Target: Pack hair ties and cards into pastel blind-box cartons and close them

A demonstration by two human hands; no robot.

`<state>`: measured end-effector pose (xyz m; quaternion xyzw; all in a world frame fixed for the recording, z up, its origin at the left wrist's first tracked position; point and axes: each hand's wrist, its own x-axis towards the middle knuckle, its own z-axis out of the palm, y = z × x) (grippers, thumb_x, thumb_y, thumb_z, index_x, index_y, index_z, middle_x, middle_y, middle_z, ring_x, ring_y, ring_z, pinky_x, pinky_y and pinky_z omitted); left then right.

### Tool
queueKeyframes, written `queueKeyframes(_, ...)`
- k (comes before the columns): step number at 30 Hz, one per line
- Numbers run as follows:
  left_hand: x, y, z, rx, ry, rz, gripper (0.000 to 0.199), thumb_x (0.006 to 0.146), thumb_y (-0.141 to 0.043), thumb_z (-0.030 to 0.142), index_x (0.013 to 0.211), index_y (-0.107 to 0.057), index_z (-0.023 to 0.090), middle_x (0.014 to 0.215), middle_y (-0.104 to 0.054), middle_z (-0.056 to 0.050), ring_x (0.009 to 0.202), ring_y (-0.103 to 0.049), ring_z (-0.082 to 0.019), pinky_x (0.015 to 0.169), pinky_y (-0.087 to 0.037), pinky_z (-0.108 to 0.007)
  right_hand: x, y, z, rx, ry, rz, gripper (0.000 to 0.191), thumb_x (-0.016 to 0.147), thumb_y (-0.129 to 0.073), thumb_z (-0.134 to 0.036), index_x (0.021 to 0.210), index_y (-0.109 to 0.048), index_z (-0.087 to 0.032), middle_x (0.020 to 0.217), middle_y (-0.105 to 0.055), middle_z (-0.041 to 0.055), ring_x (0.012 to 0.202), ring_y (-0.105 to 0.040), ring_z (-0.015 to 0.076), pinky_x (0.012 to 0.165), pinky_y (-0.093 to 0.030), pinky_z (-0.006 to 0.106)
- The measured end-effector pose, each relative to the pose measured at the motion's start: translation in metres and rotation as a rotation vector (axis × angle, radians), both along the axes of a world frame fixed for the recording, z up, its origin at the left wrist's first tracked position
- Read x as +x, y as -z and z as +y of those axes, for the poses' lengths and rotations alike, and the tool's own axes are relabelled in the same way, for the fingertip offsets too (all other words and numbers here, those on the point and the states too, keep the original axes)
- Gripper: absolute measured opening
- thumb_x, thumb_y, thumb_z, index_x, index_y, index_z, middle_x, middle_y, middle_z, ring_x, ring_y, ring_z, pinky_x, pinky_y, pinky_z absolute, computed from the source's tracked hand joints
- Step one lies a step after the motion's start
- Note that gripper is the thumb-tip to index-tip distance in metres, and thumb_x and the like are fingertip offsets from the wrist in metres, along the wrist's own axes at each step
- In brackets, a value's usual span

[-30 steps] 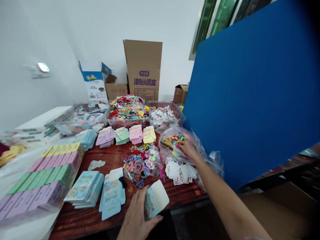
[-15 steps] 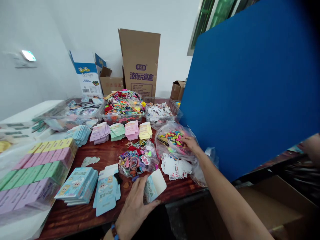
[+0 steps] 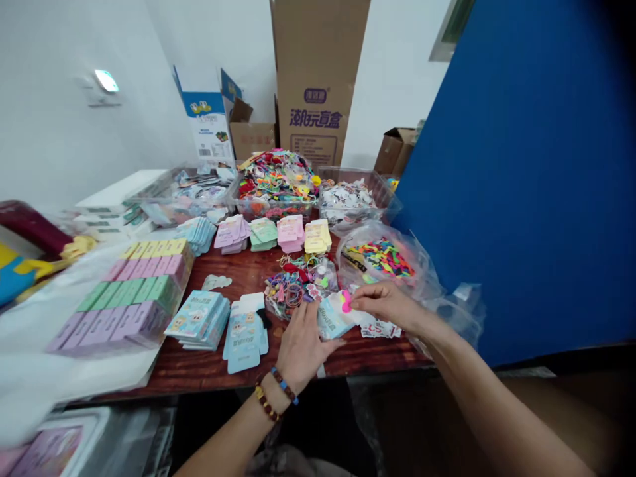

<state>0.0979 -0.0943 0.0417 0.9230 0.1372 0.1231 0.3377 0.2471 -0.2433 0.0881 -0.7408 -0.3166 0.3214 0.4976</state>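
My left hand (image 3: 304, 341) is closed around a small light-blue printed box (image 3: 334, 317) near the table's front edge; its end flap faces right. My right hand (image 3: 385, 303) pinches a small bright-pink piece (image 3: 346, 301) at the box's open end; its exact kind is too small to make out. Behind my right hand lies an open plastic bag (image 3: 420, 265) of small multicoloured pieces (image 3: 385, 257). White printed cutouts (image 3: 380, 329) lie partly hidden under my right wrist. Just behind my left hand is a heap of hair ties and trinkets (image 3: 293, 288).
Flat blue cartons (image 3: 246, 334) and a stack of blue packs (image 3: 199, 318) lie left of my hands. Rows of pastel boxes (image 3: 126, 291) stand further left. Clear bins (image 3: 275, 192) line the back. A large blue panel (image 3: 536, 199) rises at the right.
My right hand has left the bag of coloured pieces and come to the blue box with a pink piece in its fingers. The left hand still holds the box. The view has shifted.
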Motion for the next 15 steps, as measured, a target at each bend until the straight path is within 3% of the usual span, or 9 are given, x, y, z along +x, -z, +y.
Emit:
queueKeyframes(3, -0.004, 0.003, 0.0, 0.022, 0.008, 0.025, 0.075, 0.072, -0.083, 0.036, 0.133, -0.045, 0.017, 0.124, -0.057, -0.012, 0.12, -0.053, -0.032, 0.104, -0.046, -0.049, -0.011, -0.001, 0.007, -0.153, -0.107, -0.227, 0.022, 0.076, -0.063, -0.034, 0.061, -0.07, -0.019, 0.053, -0.052, -0.003, 0.051, -0.039, 0.0095, 0.051, -0.026, 0.025)
queueKeyframes(6, -0.007, 0.009, 0.004, 0.049, 0.003, 0.005, 0.069, 0.076, -0.08, 0.035, 0.133, -0.046, 0.019, 0.123, -0.055, -0.011, 0.12, -0.053, -0.032, 0.104, -0.046, -0.05, -0.017, -0.006, 0.008, -0.291, -0.129, -0.413, 0.018, 0.079, -0.064, -0.033, 0.07, -0.075, -0.022, 0.057, -0.057, -0.0024, 0.055, -0.046, 0.0118, 0.053, -0.025, 0.025)
queueKeyframes(9, -0.012, 0.017, 0.009, 0.007, -0.001, -0.067, 0.067, 0.078, -0.078, 0.034, 0.135, -0.044, 0.02, 0.126, -0.054, -0.011, 0.123, -0.051, -0.03, 0.107, -0.045, -0.048, -0.015, -0.007, 0.008, -0.203, -0.066, -0.454, 0.026, 0.085, -0.06, -0.041, 0.088, -0.078, -0.023, 0.065, -0.064, -0.0007, 0.058, -0.051, 0.0135, 0.053, -0.028, 0.026)
queueKeyframes(12, -0.026, 0.024, 0.019, -0.1, -0.048, -0.135, 0.067, 0.077, -0.08, 0.033, 0.133, -0.045, 0.021, 0.127, -0.056, -0.01, 0.124, -0.053, -0.027, 0.108, -0.043, -0.046, -0.006, 0.008, 0.006, -0.098, 0.006, -0.389, 0.032, 0.088, -0.054, -0.044, 0.086, -0.076, -0.021, 0.063, -0.063, -0.0001, 0.055, -0.05, 0.0135, 0.053, -0.031, 0.025)
queueKeyframes(15, -0.049, 0.027, 0.031, -0.235, -0.161, -0.126, 0.062, 0.077, -0.079, 0.035, 0.129, -0.049, 0.021, 0.124, -0.06, -0.008, 0.117, -0.058, -0.026, 0.105, -0.046, -0.045, 0.006, 0.036, 0.01, -0.138, 0.064, -0.341, 0.033, 0.086, -0.053, -0.044, 0.082, -0.074, -0.019, 0.059, -0.061, -0.0008, 0.051, -0.05, 0.0134, 0.053, -0.034, 0.026)
